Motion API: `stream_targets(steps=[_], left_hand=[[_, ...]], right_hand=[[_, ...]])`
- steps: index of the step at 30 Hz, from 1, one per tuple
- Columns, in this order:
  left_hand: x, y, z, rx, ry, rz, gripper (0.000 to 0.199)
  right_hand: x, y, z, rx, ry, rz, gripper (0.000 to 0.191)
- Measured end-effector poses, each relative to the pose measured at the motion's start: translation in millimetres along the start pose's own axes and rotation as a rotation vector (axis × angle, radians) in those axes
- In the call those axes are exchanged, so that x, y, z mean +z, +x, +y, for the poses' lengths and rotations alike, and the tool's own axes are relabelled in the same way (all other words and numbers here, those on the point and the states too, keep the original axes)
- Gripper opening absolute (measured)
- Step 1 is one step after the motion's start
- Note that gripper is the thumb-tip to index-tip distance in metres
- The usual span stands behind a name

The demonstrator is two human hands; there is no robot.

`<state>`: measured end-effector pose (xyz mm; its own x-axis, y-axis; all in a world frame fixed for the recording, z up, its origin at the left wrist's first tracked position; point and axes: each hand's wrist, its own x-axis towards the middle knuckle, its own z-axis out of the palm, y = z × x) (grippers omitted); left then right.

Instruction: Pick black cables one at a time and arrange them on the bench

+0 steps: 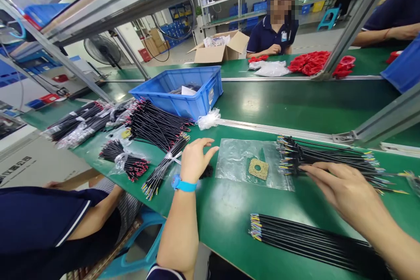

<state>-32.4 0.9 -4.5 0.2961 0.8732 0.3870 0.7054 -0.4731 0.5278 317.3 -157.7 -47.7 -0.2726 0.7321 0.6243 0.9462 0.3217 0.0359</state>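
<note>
My left hand (197,157), with a blue wristband (184,183), hovers over the green bench with fingers stretched out and thumb apart. Partly hidden beside it are small black pieces (207,171). My right hand (343,190) has thumb and fingertips pinched at the near edge of a pile of black cables (328,157) with coloured wire ends. Between the hands lies a clear plastic bag (229,162), with a yellowish square sponge (258,169) with a central hole on it. In front of my right arm, a row of black cables (305,236) lies side by side.
To the left are tied cable bundles (124,159), a larger cable heap (157,124) and a blue bin (183,96). A metal rail (249,127) crosses behind the bag. A co-worker (274,39) sits opposite; another person's sleeve (42,223) is at lower left.
</note>
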Motion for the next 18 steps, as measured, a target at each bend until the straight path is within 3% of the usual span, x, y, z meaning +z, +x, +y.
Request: stream_targets(steps=[2, 4, 7, 11, 18], left_hand=[[8.6, -7.7, 21.6, 0.100, -0.238, -0.071, 0.019], [21.6, -18.8, 46.2, 0.179, -0.548, -0.229, 0.030], [41.9, -36.2, 74.8, 0.142, -0.859, -0.432, 0.036], [55.0, -48.5, 86.7, 0.063, -0.913, -0.499, 0.031], [54.1, -48.1, 86.3, 0.132, -0.875, -0.481, 0.035]], right_hand=[[-6.5, 3.2, -16.8, -0.011, 0.063, 0.011, 0.027], [-13.6, 5.7, -36.6, -0.007, 0.112, 0.046, 0.023], [-21.9, 9.1, -61.4, -0.012, 0.136, 0.109, 0.032], [-26.4, 13.1, -75.6, -0.040, 0.158, 0.157, 0.029], [-28.0, 13.4, -77.2, 0.034, 0.278, 0.169, 0.018]])
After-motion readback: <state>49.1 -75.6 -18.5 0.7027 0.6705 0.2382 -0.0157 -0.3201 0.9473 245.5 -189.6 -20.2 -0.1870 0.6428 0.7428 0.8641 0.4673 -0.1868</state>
